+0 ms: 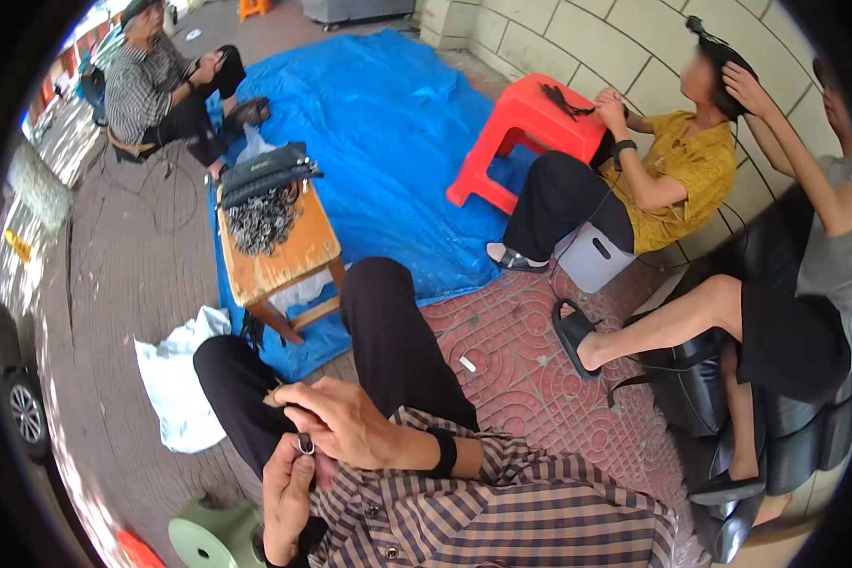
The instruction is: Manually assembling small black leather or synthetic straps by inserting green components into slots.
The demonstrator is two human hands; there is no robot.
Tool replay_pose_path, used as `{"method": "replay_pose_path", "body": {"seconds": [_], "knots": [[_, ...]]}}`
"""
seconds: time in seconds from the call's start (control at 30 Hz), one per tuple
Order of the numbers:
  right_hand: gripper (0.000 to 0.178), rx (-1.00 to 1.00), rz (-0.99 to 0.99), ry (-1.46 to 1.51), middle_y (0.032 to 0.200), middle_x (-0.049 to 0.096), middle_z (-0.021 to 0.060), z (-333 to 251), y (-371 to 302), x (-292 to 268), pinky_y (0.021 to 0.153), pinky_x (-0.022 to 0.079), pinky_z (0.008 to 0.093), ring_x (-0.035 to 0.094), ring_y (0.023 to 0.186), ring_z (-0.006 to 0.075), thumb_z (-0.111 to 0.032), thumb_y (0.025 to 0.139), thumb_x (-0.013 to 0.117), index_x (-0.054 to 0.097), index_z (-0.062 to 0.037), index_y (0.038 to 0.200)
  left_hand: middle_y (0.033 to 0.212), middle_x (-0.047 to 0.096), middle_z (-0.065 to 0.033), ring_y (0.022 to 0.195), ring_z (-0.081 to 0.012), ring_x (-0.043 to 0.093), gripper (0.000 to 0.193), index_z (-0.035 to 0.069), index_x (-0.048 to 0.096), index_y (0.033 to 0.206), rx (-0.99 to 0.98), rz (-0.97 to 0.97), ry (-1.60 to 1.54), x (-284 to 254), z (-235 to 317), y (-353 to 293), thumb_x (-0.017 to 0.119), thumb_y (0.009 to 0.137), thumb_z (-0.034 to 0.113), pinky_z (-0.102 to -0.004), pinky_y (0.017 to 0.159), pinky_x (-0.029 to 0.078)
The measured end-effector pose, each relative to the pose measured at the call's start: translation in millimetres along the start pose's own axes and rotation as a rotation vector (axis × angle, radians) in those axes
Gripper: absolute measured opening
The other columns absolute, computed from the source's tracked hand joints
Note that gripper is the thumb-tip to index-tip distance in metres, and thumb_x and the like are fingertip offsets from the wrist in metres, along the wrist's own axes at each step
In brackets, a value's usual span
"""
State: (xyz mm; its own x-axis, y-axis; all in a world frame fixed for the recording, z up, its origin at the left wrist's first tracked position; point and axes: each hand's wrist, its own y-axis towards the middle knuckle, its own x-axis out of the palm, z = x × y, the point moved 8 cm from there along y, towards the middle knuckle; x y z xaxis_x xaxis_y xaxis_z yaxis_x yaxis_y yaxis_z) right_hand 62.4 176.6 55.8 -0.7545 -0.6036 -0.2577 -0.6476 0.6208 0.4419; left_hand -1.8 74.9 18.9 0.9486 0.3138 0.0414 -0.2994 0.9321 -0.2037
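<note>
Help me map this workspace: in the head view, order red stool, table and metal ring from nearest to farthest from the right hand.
1. Metal ring, at left hand
2. Table, ahead, slightly left
3. Red stool, farther ahead, right

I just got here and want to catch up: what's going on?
The camera wearer is seated, the left hand pinching a small metal loop. The right hand is right beside it; whether it grips anything is unclear. Ahead, a wooden table bears a heap of metallic-looking pieces and a black pouch. To the right, a person in a yellow shirt has a hand near dark strips on a red stool.
</note>
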Motion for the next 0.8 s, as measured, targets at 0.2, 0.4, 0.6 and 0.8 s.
{"method": "replay_pose_path", "body": {"seconds": [0.2, 0.4, 0.6, 0.8], "knots": [[0.022, 0.075, -0.025, 0.093, 0.090, 0.066, 0.0107, 9, -2, -7, 0.059, 0.049, 0.0341, 0.060, 0.067, 0.0239, -0.004, 0.087, 0.056, 0.056, -0.0057, 0.109, 0.057, 0.047, 0.0019, 0.047, -0.0036, 0.036, 0.026, 0.001, 0.053, 0.086, 0.064, 0.009, -0.064, 7, 1, 7, 0.048, 0.095, 0.025, -0.0190, 0.043, 0.024], [0.022, 0.084, -0.102, 0.137, 0.100, 0.066, 0.0089, 11, -5, -1, 0.062, 0.049, 0.0333, 0.060, 0.070, 0.0220, -0.007, 0.089, 0.055, 0.055, -0.0059, 0.111, 0.054, 0.045, 0.0026, 0.041, -0.0042, 0.034, 0.036, 0.000, 0.055, 0.082, 0.049, 0.053, -0.142, 3, -2, 4, 0.054, 0.092, 0.035, -0.0186, 0.041, 0.022], [0.021, 0.170, -0.188, 0.189, 0.101, 0.065, 0.0116, 7, -9, 10, 0.070, 0.051, 0.0329, 0.065, 0.086, 0.0257, -0.012, 0.091, 0.054, 0.057, -0.0057, 0.111, 0.054, 0.045, 0.0024, 0.042, -0.0042, 0.036, 0.030, -0.002, 0.058, 0.089, 0.070, 0.033, -0.189, -2, -6, -13, 0.050, 0.093, 0.027, -0.0187, 0.041, 0.023], [0.017, 0.241, -0.008, 0.179, 0.087, 0.065, 0.0091, 1, -4, -15, 0.064, 0.050, 0.0259, 0.063, 0.072, 0.0129, -0.006, 0.089, 0.053, 0.061, -0.0025, 0.104, 0.061, 0.049, 0.0028, 0.053, -0.0033, 0.043, 0.025, 0.001, 0.059, 0.103, 0.104, 0.066, -0.157, -9, 11, -9, 0.043, 0.095, 0.017, -0.0198, 0.048, 0.033]]}}
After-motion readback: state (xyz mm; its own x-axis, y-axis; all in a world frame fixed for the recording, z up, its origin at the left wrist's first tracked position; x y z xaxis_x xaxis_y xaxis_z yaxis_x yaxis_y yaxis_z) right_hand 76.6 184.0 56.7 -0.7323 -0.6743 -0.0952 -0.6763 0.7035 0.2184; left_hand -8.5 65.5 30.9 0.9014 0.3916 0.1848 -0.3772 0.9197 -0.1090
